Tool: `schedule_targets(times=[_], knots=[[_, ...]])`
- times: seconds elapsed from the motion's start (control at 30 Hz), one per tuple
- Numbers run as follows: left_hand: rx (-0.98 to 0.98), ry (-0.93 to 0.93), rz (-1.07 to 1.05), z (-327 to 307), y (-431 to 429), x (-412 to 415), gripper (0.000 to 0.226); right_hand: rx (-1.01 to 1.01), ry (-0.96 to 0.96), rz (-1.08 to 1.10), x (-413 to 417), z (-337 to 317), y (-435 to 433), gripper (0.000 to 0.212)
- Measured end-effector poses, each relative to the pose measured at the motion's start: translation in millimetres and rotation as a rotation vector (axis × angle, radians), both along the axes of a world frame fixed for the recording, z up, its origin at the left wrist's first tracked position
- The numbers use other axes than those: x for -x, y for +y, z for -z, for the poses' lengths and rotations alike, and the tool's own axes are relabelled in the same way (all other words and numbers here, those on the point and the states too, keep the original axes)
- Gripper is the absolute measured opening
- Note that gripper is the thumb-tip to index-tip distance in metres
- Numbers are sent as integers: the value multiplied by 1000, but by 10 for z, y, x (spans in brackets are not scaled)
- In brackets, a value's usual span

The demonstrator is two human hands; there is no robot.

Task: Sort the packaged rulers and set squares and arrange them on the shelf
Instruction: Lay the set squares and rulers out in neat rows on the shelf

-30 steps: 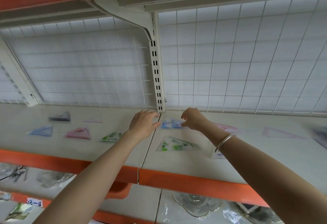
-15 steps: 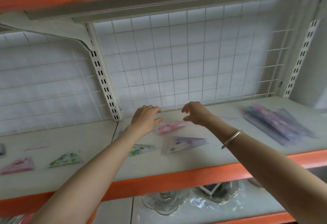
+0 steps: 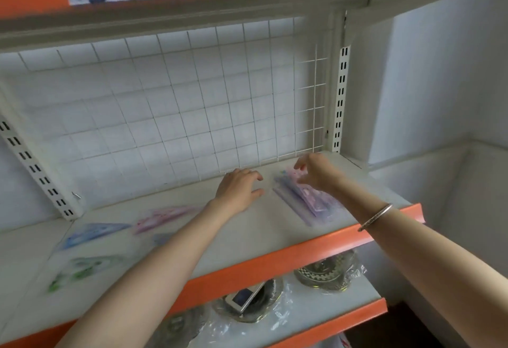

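Head view: the camera has swung right along the shelf (image 3: pixel 275 261) within the last second. Both hands have moved from the scattered set squares near the upright to the shelf's right end.

Left hand (image 3: pixel 238 188) is palm down with fingers loosely spread, just left of the stack of packaged rulers (image 3: pixel 308 201). I can't tell whether it touches the board.

Right hand (image 3: pixel 313 171) is over the stack's far end, near the back edge, fingers curled and thumb apart. Blur hides whether it pinches a pack.

My read: she's finished with the set squares for now and is squaring up or picking from the ruler pile.

Counts:
- Ruler stack: 1 pile. Packs in it are uncountable because of blur.
- Set squares lying flat left of the arms: 3 clear, pink set square (image 3: pixel 162 217), blue set square (image 3: pixel 92 233), green set square (image 3: pixel 82 268).
- Purplish patch (image 3: pixel 160 237) at the left forearm: possibly a fourth.
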State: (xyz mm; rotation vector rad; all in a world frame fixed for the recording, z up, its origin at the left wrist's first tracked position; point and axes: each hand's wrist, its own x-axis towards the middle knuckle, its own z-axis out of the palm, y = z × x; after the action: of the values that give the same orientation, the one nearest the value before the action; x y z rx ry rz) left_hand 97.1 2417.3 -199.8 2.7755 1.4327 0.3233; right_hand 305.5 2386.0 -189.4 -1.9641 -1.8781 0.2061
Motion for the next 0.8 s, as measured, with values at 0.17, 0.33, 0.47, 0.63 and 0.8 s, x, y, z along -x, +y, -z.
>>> schedule_targets(times=[0.17,0.33,0.47,0.63,0.8], knots=[[25,-25,-43,54,-63,-577,39,40,-50,-18,-628,-37,-145,37],[67,-31,-78,133,-122,-882,38,71,-54,-12,-980,62,-205,39],[82,-32,-89,175,-144,-971,43,100,-28,-30,-1057,113,-188,38],[89,-62,-119,206,-126,-878,42,118,47,-63,-993,150,-135,38],[112,-48,-152,256,-86,-723,39,156,84,-70,-752,210,-53,46]])
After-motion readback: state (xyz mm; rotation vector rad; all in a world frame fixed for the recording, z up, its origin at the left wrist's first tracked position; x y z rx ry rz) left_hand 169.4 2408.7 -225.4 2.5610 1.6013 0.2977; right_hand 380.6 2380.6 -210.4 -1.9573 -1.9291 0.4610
